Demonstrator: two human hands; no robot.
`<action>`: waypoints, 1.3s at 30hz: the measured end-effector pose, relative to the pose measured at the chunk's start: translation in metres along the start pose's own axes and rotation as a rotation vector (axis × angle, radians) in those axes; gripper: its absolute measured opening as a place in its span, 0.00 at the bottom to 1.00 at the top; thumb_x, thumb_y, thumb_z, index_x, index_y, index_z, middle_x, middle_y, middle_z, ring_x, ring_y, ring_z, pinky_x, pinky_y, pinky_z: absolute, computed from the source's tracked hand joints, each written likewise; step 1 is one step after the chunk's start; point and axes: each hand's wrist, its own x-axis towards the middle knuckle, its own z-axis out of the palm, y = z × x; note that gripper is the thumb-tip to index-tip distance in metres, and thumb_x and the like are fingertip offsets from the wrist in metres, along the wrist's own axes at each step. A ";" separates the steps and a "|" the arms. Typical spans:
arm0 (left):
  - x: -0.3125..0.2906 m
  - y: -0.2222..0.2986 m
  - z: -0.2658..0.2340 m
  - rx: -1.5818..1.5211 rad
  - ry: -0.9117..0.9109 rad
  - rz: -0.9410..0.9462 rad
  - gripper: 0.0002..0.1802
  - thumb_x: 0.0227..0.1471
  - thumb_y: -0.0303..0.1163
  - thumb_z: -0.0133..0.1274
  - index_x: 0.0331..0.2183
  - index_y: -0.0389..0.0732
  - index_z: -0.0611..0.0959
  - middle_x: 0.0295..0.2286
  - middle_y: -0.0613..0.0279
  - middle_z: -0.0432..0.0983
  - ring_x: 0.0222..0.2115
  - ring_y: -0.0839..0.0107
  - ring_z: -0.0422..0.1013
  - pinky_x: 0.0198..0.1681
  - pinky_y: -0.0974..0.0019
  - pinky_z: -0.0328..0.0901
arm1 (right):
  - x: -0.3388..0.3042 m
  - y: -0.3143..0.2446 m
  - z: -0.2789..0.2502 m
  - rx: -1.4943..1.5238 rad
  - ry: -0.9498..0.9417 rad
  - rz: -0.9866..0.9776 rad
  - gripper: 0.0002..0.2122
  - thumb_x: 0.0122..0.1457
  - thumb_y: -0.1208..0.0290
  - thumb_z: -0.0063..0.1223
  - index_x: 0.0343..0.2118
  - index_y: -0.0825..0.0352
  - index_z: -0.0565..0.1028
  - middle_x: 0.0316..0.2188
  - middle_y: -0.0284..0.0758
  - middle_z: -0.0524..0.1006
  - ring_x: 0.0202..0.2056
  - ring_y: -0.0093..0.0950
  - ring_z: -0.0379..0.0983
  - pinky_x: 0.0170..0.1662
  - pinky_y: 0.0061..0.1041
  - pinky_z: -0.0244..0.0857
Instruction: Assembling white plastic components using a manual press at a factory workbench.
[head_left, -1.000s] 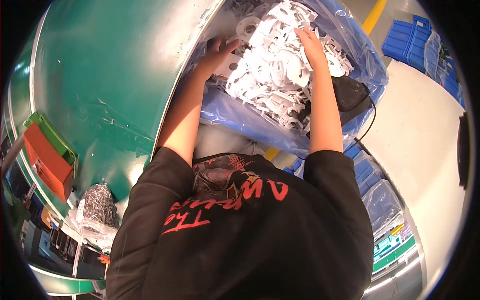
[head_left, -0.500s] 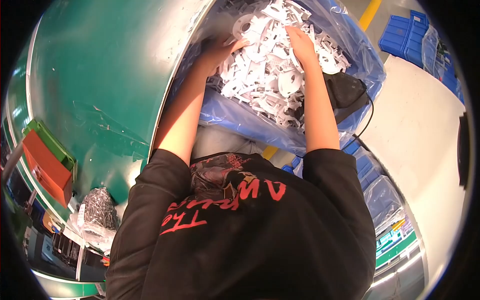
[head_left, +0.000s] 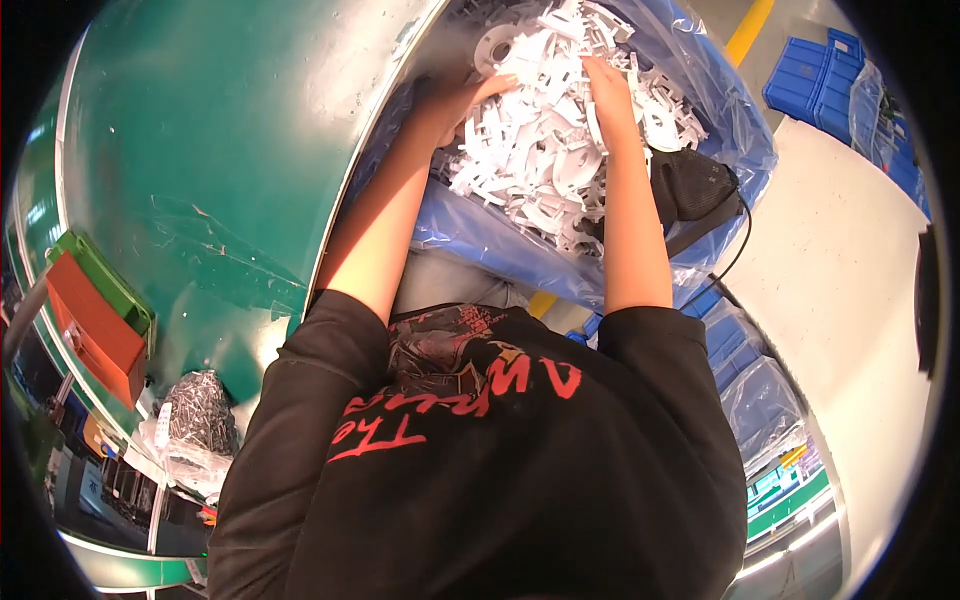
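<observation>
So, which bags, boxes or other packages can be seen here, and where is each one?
Blue plastic bag: top middle, open, full of white plastic parts, both hands in them.
Blue crates: top right, stacked on the floor.
Clear bags: right, over blue bins.
Clear bag of dark small parts: lower left.
Orange box: left edge, green frame.

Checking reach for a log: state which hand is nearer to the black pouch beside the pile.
Right. The right hand rests on the white plastic parts, just up-left of the black pouch. The left hand lies across the pile, farther away.
</observation>
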 end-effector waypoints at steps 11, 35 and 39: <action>-0.067 0.051 0.029 -0.301 -0.058 -0.008 0.31 0.42 0.34 0.61 0.48 0.37 0.70 0.40 0.58 0.73 0.39 0.68 0.71 0.44 0.64 0.67 | -0.045 -0.046 -0.016 0.113 0.187 -0.041 0.15 0.57 0.67 0.48 0.43 0.71 0.73 0.43 0.33 0.73 0.46 0.23 0.66 0.49 0.21 0.56; -0.315 0.275 -0.020 0.071 0.142 0.940 0.35 0.37 0.34 0.64 0.48 0.35 0.69 0.42 0.59 0.71 0.42 0.69 0.68 0.47 0.68 0.62 | -0.087 -0.339 0.056 0.465 -0.075 -0.942 0.15 0.62 0.66 0.38 0.44 0.69 0.73 0.35 0.32 0.75 0.33 0.21 0.70 0.37 0.19 0.65; -0.325 0.259 -0.094 0.052 0.364 0.999 0.33 0.38 0.33 0.63 0.47 0.36 0.70 0.41 0.57 0.71 0.42 0.69 0.68 0.46 0.66 0.62 | -0.107 -0.347 0.176 0.465 -0.170 -0.799 0.18 0.61 0.58 0.42 0.42 0.70 0.73 0.38 0.31 0.73 0.42 0.22 0.66 0.48 0.23 0.58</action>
